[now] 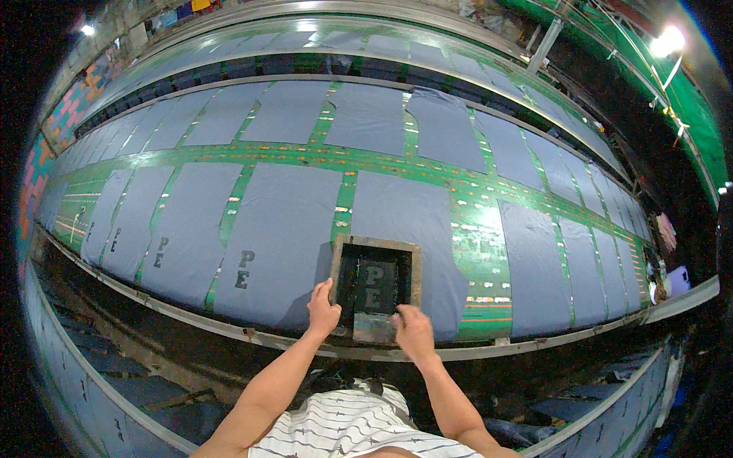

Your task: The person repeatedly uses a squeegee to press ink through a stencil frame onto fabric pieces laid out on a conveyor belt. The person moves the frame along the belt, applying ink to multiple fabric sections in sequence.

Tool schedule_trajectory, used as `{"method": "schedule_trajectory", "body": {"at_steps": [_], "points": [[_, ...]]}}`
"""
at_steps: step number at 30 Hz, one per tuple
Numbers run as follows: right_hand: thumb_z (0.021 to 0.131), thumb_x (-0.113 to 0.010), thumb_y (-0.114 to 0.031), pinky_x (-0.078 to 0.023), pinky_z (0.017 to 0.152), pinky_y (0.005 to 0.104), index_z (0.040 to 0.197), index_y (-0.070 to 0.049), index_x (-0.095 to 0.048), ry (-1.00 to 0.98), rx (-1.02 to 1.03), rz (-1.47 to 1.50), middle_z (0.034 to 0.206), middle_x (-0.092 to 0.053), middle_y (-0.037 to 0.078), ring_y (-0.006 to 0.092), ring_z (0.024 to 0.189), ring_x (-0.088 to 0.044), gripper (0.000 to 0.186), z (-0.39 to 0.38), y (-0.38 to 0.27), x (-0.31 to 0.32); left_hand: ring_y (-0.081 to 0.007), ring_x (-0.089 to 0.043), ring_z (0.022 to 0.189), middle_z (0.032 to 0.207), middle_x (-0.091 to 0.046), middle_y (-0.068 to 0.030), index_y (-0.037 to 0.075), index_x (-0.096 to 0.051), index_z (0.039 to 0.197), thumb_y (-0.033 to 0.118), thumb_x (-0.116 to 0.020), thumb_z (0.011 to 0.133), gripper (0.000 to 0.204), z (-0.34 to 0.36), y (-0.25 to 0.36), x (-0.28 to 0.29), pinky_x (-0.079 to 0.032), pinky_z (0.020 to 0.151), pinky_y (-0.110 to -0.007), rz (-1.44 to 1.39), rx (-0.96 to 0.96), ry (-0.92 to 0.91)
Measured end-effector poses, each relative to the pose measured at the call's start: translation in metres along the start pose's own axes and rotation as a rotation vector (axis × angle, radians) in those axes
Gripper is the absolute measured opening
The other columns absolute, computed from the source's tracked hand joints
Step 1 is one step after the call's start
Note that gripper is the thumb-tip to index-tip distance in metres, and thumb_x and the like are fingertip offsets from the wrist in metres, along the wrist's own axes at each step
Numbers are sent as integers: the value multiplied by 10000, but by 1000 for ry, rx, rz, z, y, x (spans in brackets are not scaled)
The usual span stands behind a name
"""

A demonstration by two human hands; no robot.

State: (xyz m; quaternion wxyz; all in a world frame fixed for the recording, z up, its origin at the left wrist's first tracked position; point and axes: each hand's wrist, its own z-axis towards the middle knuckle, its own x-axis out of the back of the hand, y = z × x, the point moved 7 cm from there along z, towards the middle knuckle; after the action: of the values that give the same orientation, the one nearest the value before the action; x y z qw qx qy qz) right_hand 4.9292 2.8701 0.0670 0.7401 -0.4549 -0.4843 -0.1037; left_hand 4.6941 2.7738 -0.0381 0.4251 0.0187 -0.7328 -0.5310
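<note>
A small printing screen frame [416, 267] with wooden sides rests on a blue-grey fabric panel [403, 200] near the table's front edge. Dark ink coats its inside, and pale block lettering shows through the mesh [375, 276]. My left hand [324, 309] is closed around the frame's left side, thumb pointing forward. At the near right corner my right hand [414, 332] is closed, its fingers slightly blurred. Beside those fingers lies a flat greyish piece [374, 327] across the frame's near end. Whether the right hand grips that piece or the frame is hidden.
Rows of blue-grey panels cover a long green table [481, 259]; the panel [286, 202] to my left bears black printed letters, as do several farther left. A metal rail [534, 341] edges the near side. Another panel-covered table [427, 52] runs behind.
</note>
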Motion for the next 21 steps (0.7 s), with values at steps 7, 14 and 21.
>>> {"method": "schedule_trajectory", "body": {"at_steps": [7,14,21], "points": [[926,-606,-141,-484,902,518,1092,49,-649,-14,-449,-37,1058,-652,244,418,1044,-605,256,11,86,-16,-339,-417,1374,1439,-469,-121,76,-446,1478,5,-608,780,720,2,-2,-3,-304,1136,-509,-49,3,-19],[937,-583,-134,-489,886,512,1092,31,-666,14,-472,-61,1038,-649,238,425,1030,-607,241,-1,94,-29,-340,-411,1376,1439,-465,-125,81,-439,1481,5,-604,784,721,2,-3,-4,-290,1134,-523,-31,15,-18],[945,-572,-134,-487,870,518,1068,12,-671,19,-483,-51,1050,-642,224,433,1015,-604,215,-7,91,-28,-342,-413,1373,1433,-467,-130,82,-430,1487,-3,-603,780,733,0,-3,-4,-283,1129,-537,-44,7,-17]]}}
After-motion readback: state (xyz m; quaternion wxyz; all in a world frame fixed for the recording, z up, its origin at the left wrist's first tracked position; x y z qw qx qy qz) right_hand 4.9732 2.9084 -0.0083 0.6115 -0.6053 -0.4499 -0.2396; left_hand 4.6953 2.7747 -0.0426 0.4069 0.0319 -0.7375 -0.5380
